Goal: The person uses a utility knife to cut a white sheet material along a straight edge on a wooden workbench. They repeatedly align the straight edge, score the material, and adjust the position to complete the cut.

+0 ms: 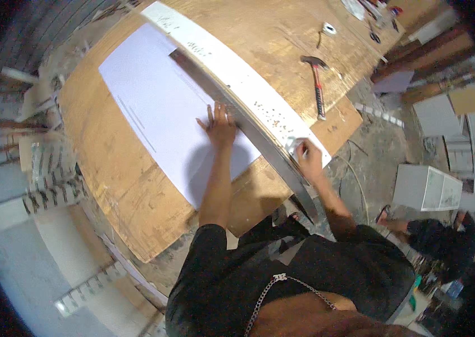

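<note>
My left hand (pixel 222 128) lies with fingers spread on a large white sheet (pixel 142 95) on the wooden worktable. Beside its fingertips runs a long dark grey strip (pixel 254 132), along the near side of a long narrow white board (pixel 229 72). Small dark bits (pixel 271 117), too small to name, are scattered in clusters on the board. My right hand (pixel 308 160) is closed at the board's near right end, its fingers bent together. A pale shape shows by its fingertips; what the fingers hold, if anything, I cannot make out.
A claw hammer (pixel 318 90) with a red and black handle lies right of the board. Farther back are a white tape measure (pixel 328 29) and scissors (pixel 374 37). A white cabinet box (pixel 426 188) stands on the floor at right, near another person (pixel 440 238).
</note>
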The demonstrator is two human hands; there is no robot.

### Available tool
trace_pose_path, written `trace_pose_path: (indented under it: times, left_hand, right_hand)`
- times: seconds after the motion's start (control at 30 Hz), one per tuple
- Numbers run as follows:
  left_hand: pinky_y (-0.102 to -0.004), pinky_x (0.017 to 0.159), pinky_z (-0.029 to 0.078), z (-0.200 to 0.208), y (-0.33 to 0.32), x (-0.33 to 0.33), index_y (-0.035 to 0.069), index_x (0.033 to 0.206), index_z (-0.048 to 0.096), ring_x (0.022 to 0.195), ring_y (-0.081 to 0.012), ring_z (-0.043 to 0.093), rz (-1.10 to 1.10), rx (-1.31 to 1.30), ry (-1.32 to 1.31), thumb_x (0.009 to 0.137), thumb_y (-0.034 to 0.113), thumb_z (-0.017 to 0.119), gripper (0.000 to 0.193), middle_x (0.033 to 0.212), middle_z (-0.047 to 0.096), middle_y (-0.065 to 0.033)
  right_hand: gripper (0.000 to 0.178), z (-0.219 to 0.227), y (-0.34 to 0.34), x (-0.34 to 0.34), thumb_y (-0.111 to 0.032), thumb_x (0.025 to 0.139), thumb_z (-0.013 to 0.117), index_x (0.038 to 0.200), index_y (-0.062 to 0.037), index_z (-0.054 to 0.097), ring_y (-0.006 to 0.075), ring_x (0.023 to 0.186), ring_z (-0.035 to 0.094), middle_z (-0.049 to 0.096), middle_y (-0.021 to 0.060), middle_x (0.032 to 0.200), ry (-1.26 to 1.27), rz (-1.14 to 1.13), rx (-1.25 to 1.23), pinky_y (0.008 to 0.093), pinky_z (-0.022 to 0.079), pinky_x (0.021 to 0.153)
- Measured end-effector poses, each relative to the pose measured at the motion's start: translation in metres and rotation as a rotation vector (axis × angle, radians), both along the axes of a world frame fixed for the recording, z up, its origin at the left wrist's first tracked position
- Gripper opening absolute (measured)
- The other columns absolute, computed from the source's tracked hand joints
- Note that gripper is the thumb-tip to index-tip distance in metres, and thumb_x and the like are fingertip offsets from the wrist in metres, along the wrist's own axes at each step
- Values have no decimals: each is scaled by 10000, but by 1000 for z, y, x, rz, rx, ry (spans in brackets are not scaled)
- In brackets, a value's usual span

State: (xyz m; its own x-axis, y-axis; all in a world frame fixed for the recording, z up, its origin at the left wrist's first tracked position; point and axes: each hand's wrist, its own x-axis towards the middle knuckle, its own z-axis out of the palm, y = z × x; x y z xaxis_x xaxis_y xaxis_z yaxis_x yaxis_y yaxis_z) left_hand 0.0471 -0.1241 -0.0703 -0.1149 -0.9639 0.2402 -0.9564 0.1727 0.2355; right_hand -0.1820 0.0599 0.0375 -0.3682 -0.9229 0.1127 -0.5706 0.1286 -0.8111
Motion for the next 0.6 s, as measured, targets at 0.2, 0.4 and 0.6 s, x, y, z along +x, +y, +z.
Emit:
trace_pose_path:
  times: [0.2,0.4,0.6]
  left_hand:
    - [-698,1145,31,10,-1,-2,200,1418,489,1469,-233,275,-26,-48,35,1004,342,404,446,1541,395,9]
    - [-709,1138,61,21,-1,3,180,1421,488,1457,-242,296,-18,4,61,994,352,408,467,1530,412,2]
    - [-705,1143,82,20,10,13,166,1443,455,1468,-235,264,21,82,42,1006,344,366,480,1557,359,-4]
  right_hand:
    - [454,-65,-110,-134,-329,875,698,1060,63,565,373,750,636,647,205,873,610,-294,5,440,509,673]
    - [406,-63,-155,-174,-248,845,680,1101,43,559,262,685,636,637,101,836,-489,-78,453,363,518,650]
    - [265,13,-83,-57,-282,966,622,1051,-40,559,97,533,510,522,-13,678,-382,66,216,257,430,474]
